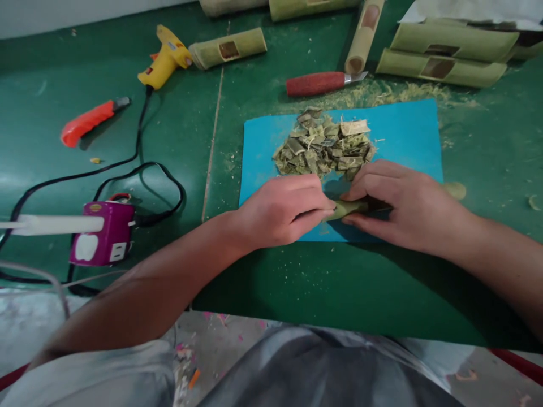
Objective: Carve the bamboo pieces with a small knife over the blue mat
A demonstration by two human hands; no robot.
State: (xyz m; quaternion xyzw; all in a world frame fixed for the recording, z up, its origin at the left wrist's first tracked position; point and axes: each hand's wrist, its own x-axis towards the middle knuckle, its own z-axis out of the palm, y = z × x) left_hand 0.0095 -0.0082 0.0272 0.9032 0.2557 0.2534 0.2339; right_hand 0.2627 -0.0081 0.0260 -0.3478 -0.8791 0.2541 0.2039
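Over a blue sheet [407,135], both hands are at a green bamboo tube [455,191]. My right hand [399,206] is wrapped round the tube, whose far end sticks out behind the hand; a dark opening shows under the fingers. My left hand [288,212] is closed, its thumb and fingers pinched at the tube's left end. Whether a small chip is also between those fingertips is hidden. Just beyond the hands lies a heap of bamboo chips and shavings [322,147] on the sheet.
Behind the sheet lies a red-handled carving knife [318,83]. Several cut bamboo tubes [231,50] lie along the back. At left are a yellow glue gun [165,59], an orange utility knife [91,121], a purple power adapter [104,232] and black cable [139,124].
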